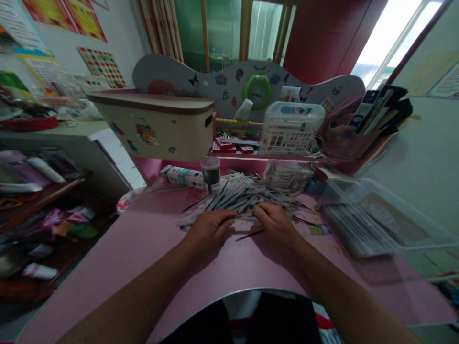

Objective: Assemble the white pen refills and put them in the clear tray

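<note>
Inside the pink desk's (118, 258) front edge, left hand (209, 229) and right hand (275, 222) touch white sticks (238, 191); can't tell their grip.

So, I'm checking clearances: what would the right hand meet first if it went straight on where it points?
The right hand would likely meet the heap of thin sticks first; any gap is unclear.
</note>
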`<action>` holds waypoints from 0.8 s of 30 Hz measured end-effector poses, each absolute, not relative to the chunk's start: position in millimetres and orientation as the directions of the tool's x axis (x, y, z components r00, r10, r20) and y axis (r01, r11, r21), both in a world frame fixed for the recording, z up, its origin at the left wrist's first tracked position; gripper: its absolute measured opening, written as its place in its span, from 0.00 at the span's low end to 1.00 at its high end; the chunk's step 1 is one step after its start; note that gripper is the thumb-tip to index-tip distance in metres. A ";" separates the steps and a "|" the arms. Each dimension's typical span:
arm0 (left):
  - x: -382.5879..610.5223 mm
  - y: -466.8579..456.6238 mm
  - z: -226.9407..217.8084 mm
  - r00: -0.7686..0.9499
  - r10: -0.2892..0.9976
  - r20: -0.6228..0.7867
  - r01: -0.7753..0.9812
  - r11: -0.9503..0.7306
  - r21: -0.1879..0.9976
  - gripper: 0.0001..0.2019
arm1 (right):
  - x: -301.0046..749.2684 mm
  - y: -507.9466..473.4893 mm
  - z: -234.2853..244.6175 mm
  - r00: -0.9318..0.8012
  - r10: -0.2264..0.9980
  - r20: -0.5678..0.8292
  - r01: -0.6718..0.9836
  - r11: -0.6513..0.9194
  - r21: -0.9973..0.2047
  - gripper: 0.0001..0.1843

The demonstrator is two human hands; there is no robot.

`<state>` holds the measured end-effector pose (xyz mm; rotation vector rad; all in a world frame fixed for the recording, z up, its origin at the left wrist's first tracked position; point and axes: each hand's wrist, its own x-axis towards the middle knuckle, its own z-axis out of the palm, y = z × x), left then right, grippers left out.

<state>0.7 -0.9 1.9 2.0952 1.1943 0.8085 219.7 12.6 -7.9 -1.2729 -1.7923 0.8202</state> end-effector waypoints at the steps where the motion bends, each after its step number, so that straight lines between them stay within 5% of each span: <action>1: 0.6 -0.9 1.5 0.401 0.890 0.218 0.525 -0.418 0.742 0.12 | 219.5 12.3 -8.2 -0.185 0.958 0.218 0.432 0.278 -0.858 0.20; 7: -3.1 10.1 1.0 0.055 0.979 0.197 0.235 -0.204 0.950 0.11 | 216.0 8.2 -11.9 -0.110 0.984 0.141 0.181 0.159 -0.970 0.13; 11: -8.4 19.6 0.1 0.020 0.978 0.208 0.119 -0.209 0.971 0.09 | 210.6 4.6 -13.4 -0.150 0.981 0.122 0.152 0.144 -0.978 0.12; 14: -8.0 15.6 -1.0 0.164 0.950 0.265 0.335 -0.307 0.891 0.07 | 208.8 4.5 -14.1 -0.170 0.980 0.107 0.146 0.132 -0.980 0.13; 17: -4.2 6.3 1.2 0.326 0.871 0.369 0.555 -0.492 0.671 0.08 | 210.6 6.1 -13.3 -0.168 0.975 0.149 0.208 0.182 -0.961 0.17; 24: -4.7 3.6 4.7 0.436 0.817 0.377 0.627 -0.577 0.524 0.10 | 215.5 10.6 -10.0 -0.190 0.942 0.277 0.400 0.332 -0.854 0.21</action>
